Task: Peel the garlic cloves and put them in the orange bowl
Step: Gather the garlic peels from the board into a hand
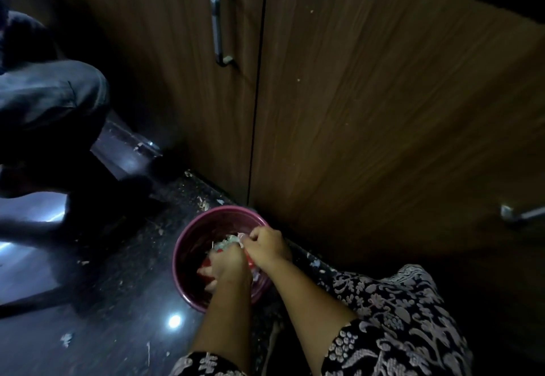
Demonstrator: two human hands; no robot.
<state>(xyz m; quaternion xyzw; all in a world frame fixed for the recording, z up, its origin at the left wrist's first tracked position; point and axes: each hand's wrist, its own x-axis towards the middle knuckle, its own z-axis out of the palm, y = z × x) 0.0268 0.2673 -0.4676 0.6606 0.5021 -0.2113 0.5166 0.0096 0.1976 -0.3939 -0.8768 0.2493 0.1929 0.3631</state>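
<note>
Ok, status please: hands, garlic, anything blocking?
At the bowl: left hand, right hand. Right hand pinches pale garlic skin; left grip unclear. Nothing in the way.

A round bowl [221, 211], pinkish-maroon in the dim light, stood upright just beside the wooden cabinet [354, 139]. Pale garlic pieces [227, 241] and skins lay inside it, toward the cabinet side.

Left hand [227, 268], right hand [267, 247] — inside bowl [188, 235]

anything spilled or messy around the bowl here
Yes. Pale scraps of garlic skin lie scattered on the dark floor outside the bowl: along the cabinet base behind it, just to its right, and near the lower left. Nothing else stands out in the dim light.
</note>
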